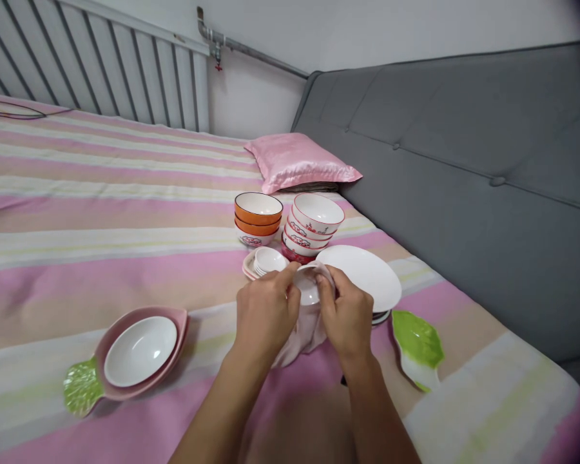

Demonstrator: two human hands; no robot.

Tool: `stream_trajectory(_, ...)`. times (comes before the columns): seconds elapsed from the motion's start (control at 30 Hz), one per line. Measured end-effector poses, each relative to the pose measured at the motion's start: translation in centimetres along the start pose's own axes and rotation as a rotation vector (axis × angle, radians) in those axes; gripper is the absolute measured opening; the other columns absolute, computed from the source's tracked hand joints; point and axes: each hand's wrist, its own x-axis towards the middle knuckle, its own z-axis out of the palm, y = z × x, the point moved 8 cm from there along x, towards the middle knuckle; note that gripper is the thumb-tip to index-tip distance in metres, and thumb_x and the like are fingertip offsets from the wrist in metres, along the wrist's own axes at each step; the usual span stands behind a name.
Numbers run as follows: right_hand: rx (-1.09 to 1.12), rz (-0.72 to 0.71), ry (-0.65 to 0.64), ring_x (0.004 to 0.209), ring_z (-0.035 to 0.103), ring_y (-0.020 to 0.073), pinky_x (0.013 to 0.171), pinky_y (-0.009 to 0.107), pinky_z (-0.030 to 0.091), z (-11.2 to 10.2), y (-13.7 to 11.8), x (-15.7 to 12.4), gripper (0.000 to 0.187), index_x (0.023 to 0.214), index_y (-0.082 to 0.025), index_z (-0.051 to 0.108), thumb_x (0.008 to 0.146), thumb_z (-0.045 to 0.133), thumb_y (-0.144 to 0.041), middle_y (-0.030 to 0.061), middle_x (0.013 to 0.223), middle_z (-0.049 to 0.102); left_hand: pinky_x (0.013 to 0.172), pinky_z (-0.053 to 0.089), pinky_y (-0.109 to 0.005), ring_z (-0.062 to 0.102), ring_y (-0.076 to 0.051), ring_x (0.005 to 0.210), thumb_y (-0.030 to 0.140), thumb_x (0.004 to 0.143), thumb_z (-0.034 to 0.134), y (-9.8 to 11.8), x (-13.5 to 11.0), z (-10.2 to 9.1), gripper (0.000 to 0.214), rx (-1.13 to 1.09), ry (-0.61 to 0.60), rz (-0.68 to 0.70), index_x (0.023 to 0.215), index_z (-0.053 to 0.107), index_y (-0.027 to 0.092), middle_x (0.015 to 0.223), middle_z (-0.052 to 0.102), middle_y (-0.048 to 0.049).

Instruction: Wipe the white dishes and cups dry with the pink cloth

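Observation:
Both hands hold a small white bowl (pixel 309 287) tilted so that its inside faces me. My left hand (pixel 267 310) is closed at the bowl's left side, with its thumb and forefinger near the rim. My right hand (pixel 347 310) grips the right rim, its thumb over the edge and a fold of cloth under it. A pale pink cloth (pixel 299 339) wraps the bowl from below and hangs between the hands. Just beyond my left hand sit several small white dishes (pixel 270 260), stacked. A white oval plate (pixel 367 274) lies beyond my right hand, on top of other dishes.
Stacks of orange-and-white bowls (pixel 258 219) and red-patterned white bowls (pixel 314 222) stand farther back. At left, a pink radish-shaped dish (pixel 180 322) holds a white bowl (pixel 140 351). A green leaf-shaped dish (pixel 418 345) lies right. Behind are a pink pillow (pixel 302 160) and grey headboard (pixel 454 129).

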Motion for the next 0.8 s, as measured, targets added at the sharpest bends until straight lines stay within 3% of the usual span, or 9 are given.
stream_trajectory(0.43,-0.17,-0.101,-0.205,0.083,0.067,0.0177,0.068,0.023,0.044,1.3,-1.3,-0.2,0.029,0.11,-0.021,0.063,0.088,0.046,-0.015,0.0036,0.095,0.072,0.05,0.029,-0.027,0.064,-0.021,0.069,0.02,0.082,0.04,0.4,0.1,-0.1,0.038,0.258,-0.129,0.079,0.112,0.06,0.031,0.081,0.07,-0.0021)
stream_trajectory(0.8,-0.199,-0.125,-0.241,0.079,0.067,0.0176,0.066,0.023,0.042,1.3,-1.4,-0.3,0.027,0.108,-0.02,0.063,0.088,0.045,-0.016,0.005,0.092,0.072,0.051,0.033,-0.026,0.062,-0.019,0.075,0.02,0.085,0.041,0.7,0.0,0.3,0.039,0.235,-0.145,0.111,0.118,0.057,0.032,0.081,0.067,-0.0017)
